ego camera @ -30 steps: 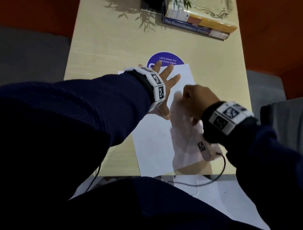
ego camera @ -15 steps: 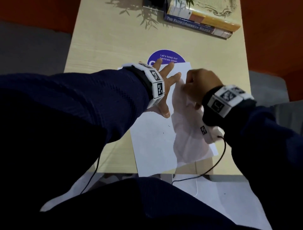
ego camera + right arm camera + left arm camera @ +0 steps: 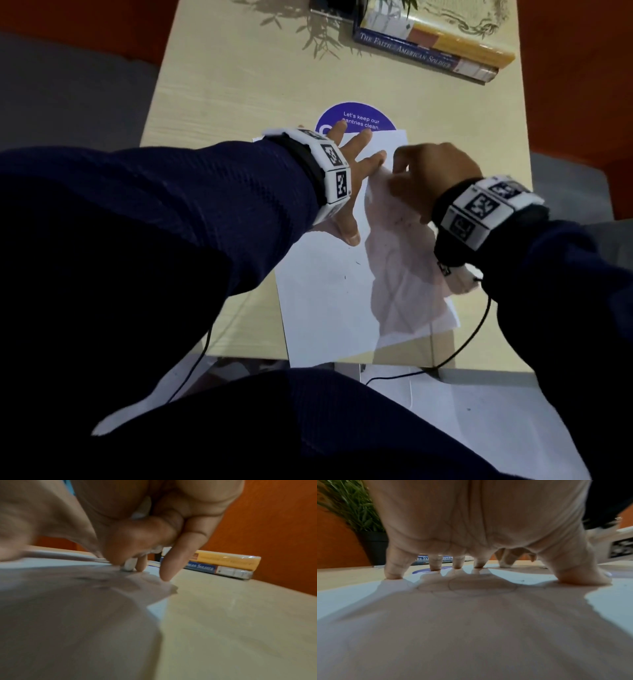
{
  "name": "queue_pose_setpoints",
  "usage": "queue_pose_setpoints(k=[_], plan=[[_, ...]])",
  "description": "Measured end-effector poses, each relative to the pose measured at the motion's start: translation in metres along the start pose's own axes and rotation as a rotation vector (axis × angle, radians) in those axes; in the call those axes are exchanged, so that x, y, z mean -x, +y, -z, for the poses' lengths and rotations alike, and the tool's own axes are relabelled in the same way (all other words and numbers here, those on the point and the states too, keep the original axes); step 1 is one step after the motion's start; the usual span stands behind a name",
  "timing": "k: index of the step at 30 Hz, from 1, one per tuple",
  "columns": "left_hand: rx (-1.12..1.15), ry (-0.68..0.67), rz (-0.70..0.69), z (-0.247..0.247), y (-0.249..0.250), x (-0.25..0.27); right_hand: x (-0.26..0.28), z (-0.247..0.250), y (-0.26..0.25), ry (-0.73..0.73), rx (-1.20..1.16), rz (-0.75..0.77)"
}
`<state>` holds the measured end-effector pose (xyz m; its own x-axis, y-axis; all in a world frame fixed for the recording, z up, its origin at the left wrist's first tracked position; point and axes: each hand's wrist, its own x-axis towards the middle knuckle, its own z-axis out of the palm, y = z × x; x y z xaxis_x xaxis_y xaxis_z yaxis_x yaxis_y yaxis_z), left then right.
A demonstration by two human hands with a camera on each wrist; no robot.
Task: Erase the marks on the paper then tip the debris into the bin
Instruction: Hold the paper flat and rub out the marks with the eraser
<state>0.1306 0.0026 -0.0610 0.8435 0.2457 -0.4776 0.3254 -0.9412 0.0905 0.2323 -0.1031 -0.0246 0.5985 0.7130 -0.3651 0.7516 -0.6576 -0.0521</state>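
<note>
A white sheet of paper [image 3: 329,301] lies on the wooden table [image 3: 239,85], its near edge over the table's front. My left hand [image 3: 352,164] lies flat with spread fingers on the sheet's far left part, pressing it down; the left wrist view shows the fingertips [image 3: 435,568] on the paper [image 3: 368,595]. My right hand [image 3: 428,174] is curled at the sheet's far right corner, pinching a small white eraser [image 3: 128,566] whose tip touches the paper [image 3: 68,601]. Dark specks of debris [image 3: 356,263] lie mid-sheet. No bin is in view.
A round purple sticker [image 3: 356,118] shows beyond the paper. Two stacked books [image 3: 431,48] lie at the table's far right, with a potted plant [image 3: 359,513] at the far edge. Cables [image 3: 455,353] hang off the front edge. My lap fills the foreground.
My right hand has slid with the eraser from mid-sheet up to the far right corner. The left hand has stayed flat on the paper.
</note>
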Motion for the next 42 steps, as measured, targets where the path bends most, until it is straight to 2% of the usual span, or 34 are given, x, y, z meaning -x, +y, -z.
queue_pose_setpoints(k=[5,9,13,17,21,23,26,29,33,37,42], plan=[[-0.016,0.007,0.0,0.0,0.0,0.002,0.022,-0.016,0.002,-0.036,0.079,0.107],[0.006,0.003,-0.004,0.002,0.001,0.003,-0.002,0.0,0.005,0.028,0.044,0.038],[-0.006,0.009,0.004,-0.003,0.0,0.0,0.027,-0.016,-0.001,-0.031,0.069,0.116],[0.001,0.028,-0.005,-0.001,0.0,0.003,0.002,0.001,0.002,0.008,0.016,0.014],[-0.018,0.047,-0.011,-0.007,-0.002,-0.002,0.02,-0.015,-0.008,-0.049,0.044,0.106],[-0.019,0.037,-0.01,-0.005,-0.002,-0.003,0.025,-0.015,-0.011,-0.062,0.0,0.088],[0.0,0.043,0.013,-0.003,-0.002,0.002,0.002,0.002,-0.006,-0.027,-0.027,0.03],[0.019,0.102,0.018,-0.012,-0.003,0.004,0.004,0.002,-0.007,-0.004,-0.026,0.074],[0.034,0.126,-0.001,-0.02,-0.006,0.006,0.032,-0.017,-0.021,-0.09,-0.03,0.135],[0.034,0.099,0.005,-0.016,-0.003,0.007,0.01,-0.011,-0.009,-0.006,-0.054,0.088],[0.02,0.102,0.004,-0.018,-0.005,0.006,0.034,-0.022,-0.015,-0.095,-0.017,0.124]])
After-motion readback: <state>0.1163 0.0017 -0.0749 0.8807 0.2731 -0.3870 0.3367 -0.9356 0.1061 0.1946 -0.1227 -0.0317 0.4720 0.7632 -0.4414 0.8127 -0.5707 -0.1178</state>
